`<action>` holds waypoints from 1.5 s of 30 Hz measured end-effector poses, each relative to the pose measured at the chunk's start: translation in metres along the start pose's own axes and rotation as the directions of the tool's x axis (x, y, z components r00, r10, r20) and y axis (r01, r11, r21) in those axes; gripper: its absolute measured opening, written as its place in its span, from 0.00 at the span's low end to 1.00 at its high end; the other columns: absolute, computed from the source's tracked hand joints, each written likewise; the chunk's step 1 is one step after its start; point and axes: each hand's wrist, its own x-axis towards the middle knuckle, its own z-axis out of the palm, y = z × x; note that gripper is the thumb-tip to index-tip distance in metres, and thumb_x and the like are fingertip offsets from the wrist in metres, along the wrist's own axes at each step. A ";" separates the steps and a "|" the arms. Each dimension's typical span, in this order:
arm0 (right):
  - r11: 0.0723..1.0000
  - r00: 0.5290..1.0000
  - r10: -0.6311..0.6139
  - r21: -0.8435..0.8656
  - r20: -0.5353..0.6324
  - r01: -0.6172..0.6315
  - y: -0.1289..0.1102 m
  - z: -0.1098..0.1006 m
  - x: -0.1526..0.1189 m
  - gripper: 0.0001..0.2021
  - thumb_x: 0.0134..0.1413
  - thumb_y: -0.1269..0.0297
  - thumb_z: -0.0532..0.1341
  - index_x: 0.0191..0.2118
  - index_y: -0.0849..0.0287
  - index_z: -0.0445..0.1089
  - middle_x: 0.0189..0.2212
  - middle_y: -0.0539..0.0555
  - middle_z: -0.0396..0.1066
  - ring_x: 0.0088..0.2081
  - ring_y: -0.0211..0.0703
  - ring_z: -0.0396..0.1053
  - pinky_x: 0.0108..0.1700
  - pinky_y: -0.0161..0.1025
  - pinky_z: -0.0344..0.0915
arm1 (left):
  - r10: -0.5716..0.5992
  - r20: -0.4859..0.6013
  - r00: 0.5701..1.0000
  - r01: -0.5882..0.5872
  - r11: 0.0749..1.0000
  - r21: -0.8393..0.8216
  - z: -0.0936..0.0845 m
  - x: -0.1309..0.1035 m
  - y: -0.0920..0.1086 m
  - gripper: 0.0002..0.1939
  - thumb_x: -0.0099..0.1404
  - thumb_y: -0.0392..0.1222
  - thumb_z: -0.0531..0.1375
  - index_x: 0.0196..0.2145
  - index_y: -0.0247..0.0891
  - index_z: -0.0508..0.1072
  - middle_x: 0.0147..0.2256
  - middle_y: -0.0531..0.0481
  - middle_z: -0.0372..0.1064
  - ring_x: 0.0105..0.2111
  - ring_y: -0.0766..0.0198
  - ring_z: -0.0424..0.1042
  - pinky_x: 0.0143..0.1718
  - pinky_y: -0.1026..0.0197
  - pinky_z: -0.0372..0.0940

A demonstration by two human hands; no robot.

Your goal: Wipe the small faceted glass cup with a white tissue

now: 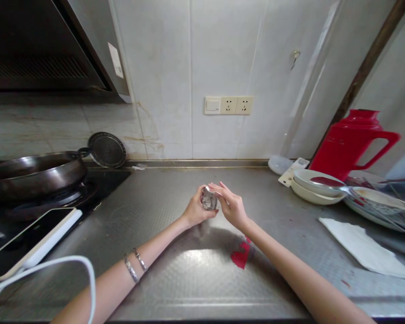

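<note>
Item 1: L hand (195, 210). Your L fingers wrap the silvery rounded item (209, 199) from its L side, w/ fingertips at the upper edge & thumb under the lower edge, pinching it. Item lies just R of that palm.

Item 2: R hand (234, 209). Your R fingers lie over the item's upper R edge, fairly straight, tips pointing up & L; thumb is bent in near its R side. Whether they pinch a bit of it or only rest on it, can't tell.

Key relation: item sits betw. both hands, L of your R palm, touched from both sides. L hand is nearer & has the fuller hold. Long axis: can't tell; outline approx. round, slightly taller than wide. Exact kind of item, n/a: too small & shiny to read.

Location: held over the mid. of the bench (162, 193), well apart from back edge & front edge.

Surroundings, outward: red scraps (240, 258) on bench, toward front edge, beside your R forearm. White paper (364, 247) near R side. Stacked bowls (315, 195) & red flask (347, 144), back R corner. L side: phone (27, 245) & pan (37, 175), the latter on the stove.
</note>
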 end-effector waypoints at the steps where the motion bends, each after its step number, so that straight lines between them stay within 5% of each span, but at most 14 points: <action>1: 0.998 0.998 0.055 0.002 -0.039 -0.055 0.000 0.001 0.000 0.17 0.63 0.70 0.49 0.51 0.50 0.69 0.48 0.52 0.73 0.52 0.46 0.69 0.60 0.55 0.60 | -0.014 0.002 1.000 0.014 1.000 -0.015 0.000 -0.001 0.001 0.36 0.44 0.37 0.68 0.50 0.39 0.59 0.45 0.46 0.68 0.43 0.58 0.69 0.45 0.59 0.63; 4: 0.996 0.993 0.089 -0.013 -0.080 -0.091 -0.002 0.002 -0.001 0.17 0.63 0.70 0.50 0.52 0.49 0.68 0.48 0.51 0.73 0.51 0.46 0.70 0.59 0.55 0.61 | -0.050 -0.004 0.999 0.049 0.997 -0.056 0.002 -0.001 0.005 0.36 0.45 0.38 0.68 0.50 0.38 0.58 0.42 0.47 0.69 0.41 0.59 0.70 0.43 0.59 0.63; 10: 0.982 0.981 -0.181 -0.041 0.074 0.184 0.000 -0.004 -0.002 0.21 0.61 0.75 0.49 0.56 0.51 0.65 0.53 0.55 0.69 0.57 0.45 0.63 0.62 0.56 0.57 | -0.076 -0.073 0.994 0.067 0.991 -0.120 0.004 0.003 0.009 0.31 0.42 0.38 0.68 0.44 0.38 0.62 0.40 0.49 0.69 0.40 0.60 0.69 0.42 0.60 0.63; 16: 0.969 0.979 -0.204 -0.139 0.022 0.205 0.004 -0.009 0.000 0.20 0.61 0.75 0.49 0.56 0.53 0.63 0.52 0.58 0.70 0.55 0.46 0.66 0.60 0.57 0.59 | -0.170 -0.048 0.984 0.159 0.969 -0.187 0.004 0.002 0.011 0.25 0.45 0.42 0.68 0.38 0.36 0.63 0.28 0.55 0.66 0.26 0.68 0.66 0.29 0.65 0.61; 21: 0.914 0.934 -0.338 -0.194 0.118 0.356 -0.002 -0.010 0.000 0.23 0.60 0.79 0.49 0.58 0.57 0.60 0.53 0.60 0.69 0.58 0.45 0.62 0.60 0.55 0.60 | -0.139 -0.046 0.989 0.124 0.963 -0.240 0.003 0.005 0.006 0.23 0.44 0.41 0.68 0.35 0.36 0.62 0.27 0.55 0.66 0.26 0.69 0.65 0.29 0.65 0.61; 25: 0.913 0.937 -0.337 -0.211 0.098 0.350 0.001 -0.011 0.001 0.23 0.59 0.79 0.49 0.58 0.57 0.59 0.52 0.62 0.69 0.57 0.45 0.63 0.59 0.54 0.61 | -0.157 -0.021 0.987 0.147 0.960 -0.236 0.003 0.003 0.004 0.24 0.45 0.43 0.68 0.38 0.35 0.63 0.27 0.56 0.66 0.24 0.69 0.66 0.26 0.66 0.60; 29: 0.897 0.931 -0.348 -0.249 0.112 0.365 0.000 -0.011 0.000 0.24 0.59 0.80 0.49 0.59 0.58 0.58 0.52 0.62 0.69 0.58 0.46 0.63 0.59 0.55 0.61 | -0.156 -0.017 0.988 0.151 0.972 -0.178 0.003 0.002 0.006 0.23 0.45 0.42 0.68 0.37 0.36 0.63 0.28 0.54 0.68 0.26 0.66 0.68 0.26 0.65 0.62; 35: 0.852 0.874 -0.410 -0.233 0.259 0.469 -0.009 -0.013 0.003 0.21 0.59 0.79 0.48 0.56 0.60 0.62 0.50 0.61 0.71 0.59 0.46 0.61 0.60 0.53 0.60 | -0.051 -0.029 0.998 0.050 0.998 -0.039 0.000 0.006 0.001 0.31 0.42 0.41 0.70 0.43 0.36 0.61 0.40 0.45 0.71 0.39 0.57 0.72 0.41 0.57 0.66; 41: 0.866 0.898 -0.348 -0.275 0.270 0.418 -0.007 -0.020 0.009 0.21 0.57 0.80 0.46 0.54 0.61 0.63 0.50 0.63 0.71 0.56 0.45 0.64 0.60 0.54 0.61 | -0.096 -0.080 0.992 0.108 0.979 0.170 0.000 0.003 0.001 0.34 0.45 0.38 0.67 0.49 0.38 0.59 0.39 0.48 0.72 0.36 0.61 0.72 0.38 0.60 0.66; 45: 0.854 0.871 -0.391 -0.236 0.297 0.463 -0.010 -0.015 0.006 0.23 0.55 0.82 0.47 0.56 0.63 0.61 0.49 0.63 0.71 0.58 0.46 0.62 0.59 0.53 0.62 | -0.088 -0.050 0.995 0.099 0.953 0.288 -0.003 0.002 0.002 0.41 0.42 0.45 0.70 0.51 0.37 0.57 0.44 0.43 0.71 0.43 0.54 0.72 0.44 0.54 0.66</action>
